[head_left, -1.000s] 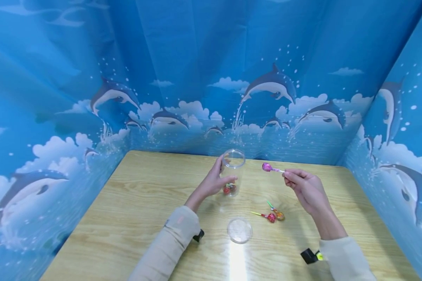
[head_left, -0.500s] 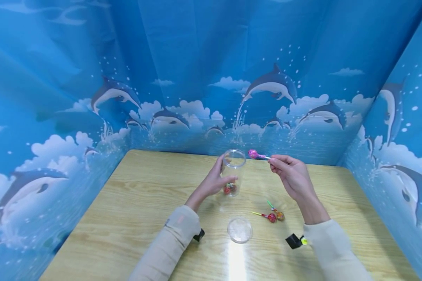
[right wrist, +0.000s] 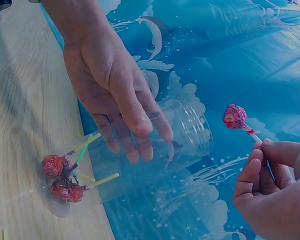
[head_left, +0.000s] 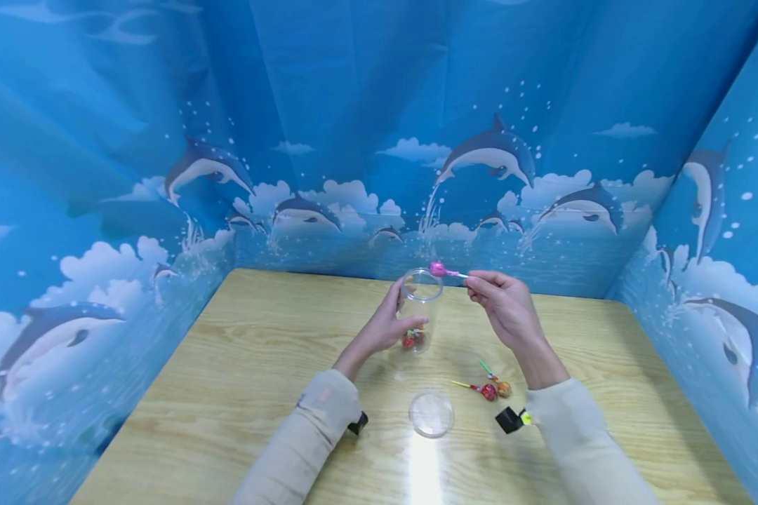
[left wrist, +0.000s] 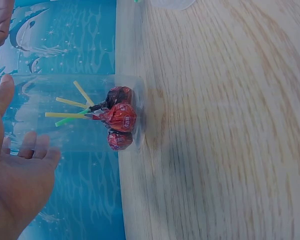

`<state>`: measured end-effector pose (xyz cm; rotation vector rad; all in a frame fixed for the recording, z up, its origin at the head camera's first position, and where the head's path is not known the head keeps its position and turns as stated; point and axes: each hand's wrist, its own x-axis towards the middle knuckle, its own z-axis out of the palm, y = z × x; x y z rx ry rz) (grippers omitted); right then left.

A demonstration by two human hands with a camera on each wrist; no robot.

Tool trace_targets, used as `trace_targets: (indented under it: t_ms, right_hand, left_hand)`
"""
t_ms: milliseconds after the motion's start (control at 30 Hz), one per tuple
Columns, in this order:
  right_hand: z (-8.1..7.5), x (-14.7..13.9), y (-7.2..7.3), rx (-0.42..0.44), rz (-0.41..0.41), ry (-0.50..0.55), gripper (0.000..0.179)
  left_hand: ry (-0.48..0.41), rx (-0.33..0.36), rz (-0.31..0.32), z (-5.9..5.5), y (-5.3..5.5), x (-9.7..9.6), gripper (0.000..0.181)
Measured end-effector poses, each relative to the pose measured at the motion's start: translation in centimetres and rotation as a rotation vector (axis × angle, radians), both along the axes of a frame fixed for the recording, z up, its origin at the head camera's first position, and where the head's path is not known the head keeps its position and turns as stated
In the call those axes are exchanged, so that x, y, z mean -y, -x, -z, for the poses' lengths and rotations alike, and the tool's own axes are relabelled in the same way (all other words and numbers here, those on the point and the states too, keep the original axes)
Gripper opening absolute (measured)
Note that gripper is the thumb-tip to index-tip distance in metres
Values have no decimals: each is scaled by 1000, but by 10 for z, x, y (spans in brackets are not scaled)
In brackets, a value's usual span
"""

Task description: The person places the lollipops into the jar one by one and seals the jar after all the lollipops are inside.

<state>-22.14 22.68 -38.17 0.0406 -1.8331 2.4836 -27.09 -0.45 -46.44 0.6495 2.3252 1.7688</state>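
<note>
My left hand (head_left: pixel 379 330) grips a clear plastic jar (head_left: pixel 424 308) that stands upright near the table's back edge, thumb on the near side and fingers behind. Several red and dark-wrapped lollipops (left wrist: pixel 121 117) lie at the jar's bottom, their yellow and green sticks pointing up. My right hand (head_left: pixel 508 308) pinches the white stick of a pink lollipop (head_left: pixel 439 269) between thumb and index finger. In the head view the candy overlaps the right side of the jar's open rim; the right wrist view (right wrist: pixel 234 117) places it just beyond the mouth.
On the wooden table (head_left: pixel 227 393) lie a red lollipop (head_left: pixel 489 392) with a yellow stick and an orange lollipop (head_left: pixel 504 388) with a green stick. A round clear lid (head_left: pixel 431 414) lies in front of the jar. Blue dolphin-print curtains (head_left: pixel 354 140) enclose the table's back and sides.
My right hand has moved left and slightly farther back, bringing the pink lollipop from well right of the jar to its rim. The left hand and jar have stayed in place.
</note>
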Motion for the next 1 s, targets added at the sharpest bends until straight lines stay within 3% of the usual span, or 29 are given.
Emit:
trace_targets:
  t_ms: [300, 667, 1000]
  right_hand:
    - [1, 12, 9, -6, 8, -97, 6]
    - [2, 21, 18, 2, 26, -250, 26]
    - [0, 25, 22, -50, -58, -303, 21]
  left_hand:
    - [4, 0, -8, 1, 1, 0, 93]
    - [10, 8, -5, 2, 1, 0, 97]
    - [-8, -28, 9, 1, 1, 0, 90]
